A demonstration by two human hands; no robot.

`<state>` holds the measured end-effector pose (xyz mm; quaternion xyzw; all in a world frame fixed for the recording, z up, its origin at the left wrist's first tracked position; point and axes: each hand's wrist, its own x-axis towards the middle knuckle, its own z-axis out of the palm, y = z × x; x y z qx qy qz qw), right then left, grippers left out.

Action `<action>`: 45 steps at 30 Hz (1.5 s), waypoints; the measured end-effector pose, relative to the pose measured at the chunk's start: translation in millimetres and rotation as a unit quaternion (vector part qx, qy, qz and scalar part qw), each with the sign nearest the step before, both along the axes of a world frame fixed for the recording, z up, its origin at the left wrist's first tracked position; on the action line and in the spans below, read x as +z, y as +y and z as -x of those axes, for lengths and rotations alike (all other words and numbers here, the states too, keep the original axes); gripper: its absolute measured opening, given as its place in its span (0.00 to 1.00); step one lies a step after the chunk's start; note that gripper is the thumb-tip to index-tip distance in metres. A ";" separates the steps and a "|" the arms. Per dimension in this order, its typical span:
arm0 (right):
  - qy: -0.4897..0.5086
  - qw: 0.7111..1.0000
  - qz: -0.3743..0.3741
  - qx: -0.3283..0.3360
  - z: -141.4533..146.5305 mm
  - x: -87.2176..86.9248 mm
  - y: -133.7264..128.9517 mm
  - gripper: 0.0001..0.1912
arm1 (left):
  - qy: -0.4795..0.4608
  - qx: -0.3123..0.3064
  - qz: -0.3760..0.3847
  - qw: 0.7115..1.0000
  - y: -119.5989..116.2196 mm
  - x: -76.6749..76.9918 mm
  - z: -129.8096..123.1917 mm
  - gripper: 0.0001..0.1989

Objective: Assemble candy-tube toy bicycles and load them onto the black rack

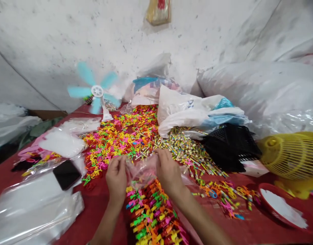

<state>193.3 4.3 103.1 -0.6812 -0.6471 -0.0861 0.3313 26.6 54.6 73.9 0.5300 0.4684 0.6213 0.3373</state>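
My left hand [116, 175] and my right hand [168, 170] each pinch one side of the opening of a clear plastic bag [143, 170]. Below them, the bag's lower part appears to lie over rows of colourful plastic pieces [152, 217] in green, orange, pink and yellow. Just beyond my hands, loose colourful plastic pieces [120, 136] are heaped on the red table [92, 211]. A pile of small patterned sticks [187, 146] lies past my right hand.
At the left are a black phone [67, 174], stacked clear bags [39, 204] and a spinning blue-bladed fan [97, 91]. White bags [181, 109] stand behind. To the right are black baskets [230, 146], a yellow basket [294, 154] and a red bowl [263, 204].
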 end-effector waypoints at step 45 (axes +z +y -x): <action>0.309 0.927 0.114 0.179 -40.0 -127.8 -2.0 0.22 | 0.256 -0.015 -0.001 0.966 -68.6 -84.1 21.5 0.14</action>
